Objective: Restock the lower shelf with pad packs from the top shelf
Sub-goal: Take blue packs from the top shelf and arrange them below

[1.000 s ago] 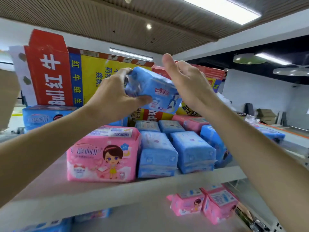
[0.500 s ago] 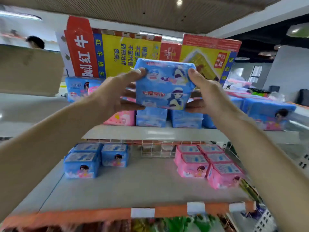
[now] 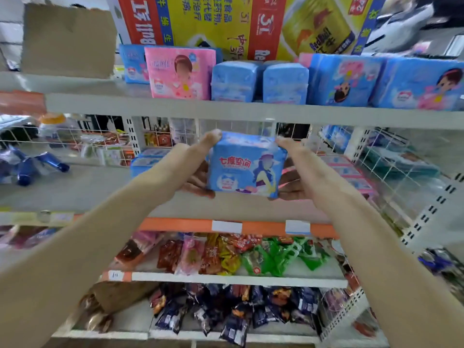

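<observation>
A blue pad pack (image 3: 247, 165) with red lettering hangs upright just above the lower shelf (image 3: 226, 207), held between both hands. My left hand (image 3: 194, 167) grips its left side, thumb on top and fingers underneath. My right hand (image 3: 292, 169) grips its right side the same way. On the top shelf (image 3: 175, 109) stand a pink pad pack (image 3: 179, 72) and several blue pad packs (image 3: 259, 81). Blue packs (image 3: 144, 160) lie on the lower shelf behind my left hand, and pink packs (image 3: 349, 172) lie behind my right hand.
A brown cardboard box (image 3: 67, 40) and a large red and yellow carton (image 3: 238, 23) stand on the top shelf. Wire dividers (image 3: 391, 167) fence the lower shelf's back and right side. Snack packets (image 3: 226, 254) fill the shelves below the orange price strip (image 3: 180, 225).
Both hands lifted the blue pack off the top shelf, turned its front toward me and brought it down to the lower shelf. The view tilted downward.
</observation>
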